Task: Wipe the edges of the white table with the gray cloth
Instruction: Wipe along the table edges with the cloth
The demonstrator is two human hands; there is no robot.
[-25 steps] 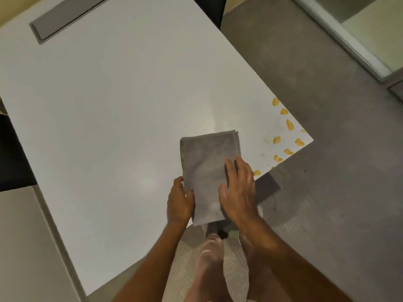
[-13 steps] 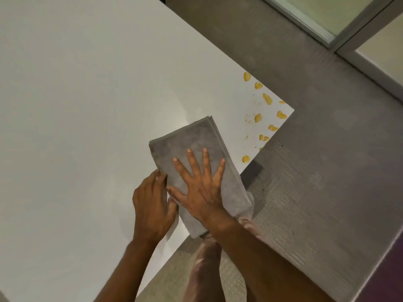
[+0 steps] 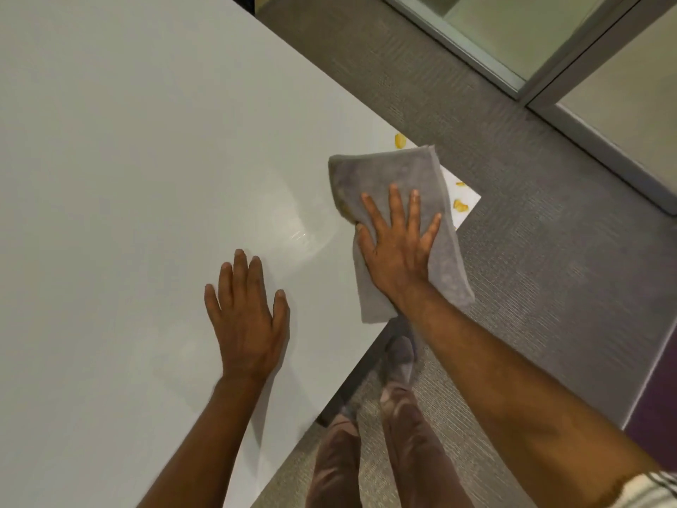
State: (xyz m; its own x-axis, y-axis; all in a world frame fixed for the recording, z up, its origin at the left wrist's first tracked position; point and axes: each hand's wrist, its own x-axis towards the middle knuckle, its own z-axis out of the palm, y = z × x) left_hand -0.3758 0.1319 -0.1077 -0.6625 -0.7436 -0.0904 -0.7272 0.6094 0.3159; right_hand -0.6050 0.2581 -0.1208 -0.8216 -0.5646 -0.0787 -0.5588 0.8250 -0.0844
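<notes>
The gray cloth [image 3: 399, 229] is lying folded at the white table [image 3: 128, 159] corner, overhanging its near edge above gray carpet [image 3: 531, 251]. The right hand [image 3: 397, 243] is pressing flat on it, fingers spread; the left hand [image 3: 247, 317] is resting open-palmed on bare tabletop beside it. The cloth is partly hiding yellow smears [image 3: 459, 206].

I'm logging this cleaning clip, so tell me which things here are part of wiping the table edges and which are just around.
Part of the job: gray cloth, white table, yellow crumbs, right hand flat on cloth, left hand flat on table.

Just around: gray carpet, glass partition.
</notes>
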